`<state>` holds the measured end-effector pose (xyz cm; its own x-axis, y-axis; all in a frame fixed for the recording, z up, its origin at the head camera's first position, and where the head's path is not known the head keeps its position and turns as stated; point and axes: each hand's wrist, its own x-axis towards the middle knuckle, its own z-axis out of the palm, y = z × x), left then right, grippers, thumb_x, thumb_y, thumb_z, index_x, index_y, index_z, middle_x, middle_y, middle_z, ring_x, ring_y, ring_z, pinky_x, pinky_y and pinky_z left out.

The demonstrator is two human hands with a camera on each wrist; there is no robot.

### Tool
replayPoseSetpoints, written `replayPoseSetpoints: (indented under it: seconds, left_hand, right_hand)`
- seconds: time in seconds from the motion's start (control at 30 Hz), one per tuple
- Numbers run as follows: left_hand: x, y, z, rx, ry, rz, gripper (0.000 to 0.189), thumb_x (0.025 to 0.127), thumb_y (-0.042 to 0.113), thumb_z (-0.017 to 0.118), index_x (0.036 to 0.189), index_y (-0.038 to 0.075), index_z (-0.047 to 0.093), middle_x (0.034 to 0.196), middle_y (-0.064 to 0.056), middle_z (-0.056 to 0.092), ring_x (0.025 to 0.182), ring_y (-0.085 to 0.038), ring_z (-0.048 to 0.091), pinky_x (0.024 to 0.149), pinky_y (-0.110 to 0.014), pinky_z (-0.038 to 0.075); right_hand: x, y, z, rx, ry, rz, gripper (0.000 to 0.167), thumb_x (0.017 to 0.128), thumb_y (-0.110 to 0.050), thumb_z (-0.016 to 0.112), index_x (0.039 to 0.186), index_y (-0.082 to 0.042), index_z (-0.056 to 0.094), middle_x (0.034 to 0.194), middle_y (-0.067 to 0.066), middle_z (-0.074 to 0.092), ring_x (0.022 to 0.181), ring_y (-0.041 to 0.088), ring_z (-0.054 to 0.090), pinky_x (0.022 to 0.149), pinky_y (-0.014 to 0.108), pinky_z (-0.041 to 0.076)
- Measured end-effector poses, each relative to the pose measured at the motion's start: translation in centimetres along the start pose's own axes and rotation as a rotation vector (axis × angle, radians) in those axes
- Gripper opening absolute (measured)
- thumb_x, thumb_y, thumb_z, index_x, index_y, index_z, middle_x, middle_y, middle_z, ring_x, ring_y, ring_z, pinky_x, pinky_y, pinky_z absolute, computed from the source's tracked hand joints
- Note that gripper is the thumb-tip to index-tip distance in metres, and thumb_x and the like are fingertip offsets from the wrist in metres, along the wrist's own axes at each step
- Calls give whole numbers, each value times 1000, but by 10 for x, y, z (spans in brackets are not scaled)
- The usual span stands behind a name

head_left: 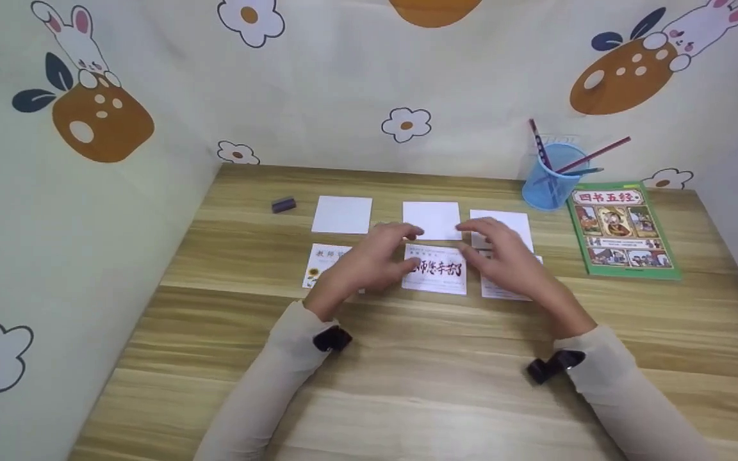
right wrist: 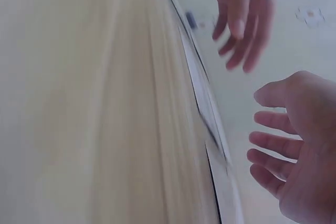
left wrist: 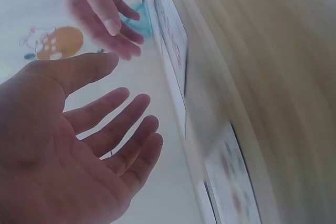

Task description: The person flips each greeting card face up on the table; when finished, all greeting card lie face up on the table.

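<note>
My left hand [head_left: 375, 259] hovers over the cards with fingers relaxed and spread, holding nothing. Across from it, my right hand [head_left: 503, 256] hangs in the same loose way, palm facing the left. Between them lies a printed card [head_left: 434, 275] with large dark red characters, below a blank white card [head_left: 432, 219]. The left hand partly covers a card with a sunflower [head_left: 315, 267]; a blank card [head_left: 342, 214] lies above it. Under the right hand are another blank card [head_left: 510, 224] and a printed card [head_left: 503, 291], both partly hidden. Both wrist views show bare, empty palms.
A small dark block [head_left: 284, 205] sits left of the cards. At the back right stands a blue mesh cup [head_left: 547, 186] with pencils, beside a green-edged book [head_left: 625, 230]. Patterned cloth [head_left: 318, 96] hangs behind the wooden table [head_left: 420, 378].
</note>
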<state>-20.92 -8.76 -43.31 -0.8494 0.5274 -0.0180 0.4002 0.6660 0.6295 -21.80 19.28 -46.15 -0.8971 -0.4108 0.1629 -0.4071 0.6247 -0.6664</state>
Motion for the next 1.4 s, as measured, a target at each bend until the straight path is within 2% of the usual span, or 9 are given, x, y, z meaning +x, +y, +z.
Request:
replayPoseSetpoints:
  seconds: [0.13, 0.23, 0.37, 0.53, 0.8, 0.93, 1.13, 1.3, 1.4]
  left_hand:
    - [26, 18, 17, -17, -25, 20, 54, 106, 27, 70, 155, 9, 56, 151, -13, 64, 144, -30, 56, 126, -44, 44]
    - [45, 27, 28, -24, -38, 34, 55, 105, 25, 70, 154, 6, 56, 151, -14, 64, 142, -30, 59, 124, -40, 46]
    - [67, 39, 39, -27, -47, 27, 55, 105, 23, 69, 155, 6, 55, 150, -14, 65, 137, -28, 63, 119, -38, 50]
    - [84, 51, 48, -42, -29, -25, 56, 106, 27, 69, 157, 10, 53, 153, -12, 63, 144, -25, 58, 122, -36, 49]
    - [82, 64, 58, 18, -94, -104, 63, 105, 35, 70, 161, 13, 50, 161, -9, 58, 153, -33, 47, 128, -43, 43]
    - [81, 65, 60, -20, -89, -115, 67, 105, 36, 70, 163, 14, 47, 165, -8, 54, 155, -34, 44, 129, -45, 41]
    - [83, 68, 64, -257, -53, -181, 70, 103, 34, 71, 165, 15, 43, 167, -13, 51, 158, -33, 43, 129, -50, 40]
    - [82, 78, 73, -420, 16, -220, 78, 101, 34, 73, 168, 12, 37, 169, -16, 47, 158, -32, 44, 130, -47, 38]
    - [81, 84, 77, -481, 16, -234, 83, 101, 36, 72, 170, 12, 33, 171, -17, 44, 160, -31, 41, 132, -45, 36]
  right_hand:
    - [-13, 33, -32, -1, 48, 128, 43, 108, -22, 67, 144, 0, 65, 154, 22, 60, 146, 43, 53, 118, 64, 47]
    - [-24, 49, -49, -33, 75, 182, 44, 108, -24, 66, 144, 2, 65, 157, 26, 56, 147, 47, 51, 120, 66, 44]
    - [-34, 62, -62, -70, 63, 202, 41, 108, -23, 65, 142, 0, 67, 158, 28, 54, 150, 51, 46, 124, 69, 36]
    - [-36, 68, -66, -83, 4, 200, 38, 107, -21, 67, 140, -2, 70, 159, 27, 53, 152, 52, 42, 125, 72, 32]
    - [-37, 65, -63, -102, -61, 256, 50, 108, -34, 68, 150, -7, 64, 166, 24, 45, 157, 51, 37, 127, 71, 32]
    - [-36, 64, -64, -98, -76, 279, 54, 108, -37, 67, 152, -8, 62, 169, 24, 41, 159, 51, 33, 128, 71, 30]
    - [-36, 63, -66, -55, -98, 330, 62, 109, -39, 65, 160, -7, 51, 173, 23, 37, 161, 49, 32, 129, 67, 30]
    - [-37, 59, -67, -35, -59, 348, 64, 110, -38, 63, 161, -3, 49, 165, 26, 48, 152, 48, 48, 125, 64, 41]
    - [-38, 57, -67, -27, -29, 365, 64, 110, -40, 62, 159, 0, 50, 161, 27, 53, 149, 48, 52, 123, 63, 43]
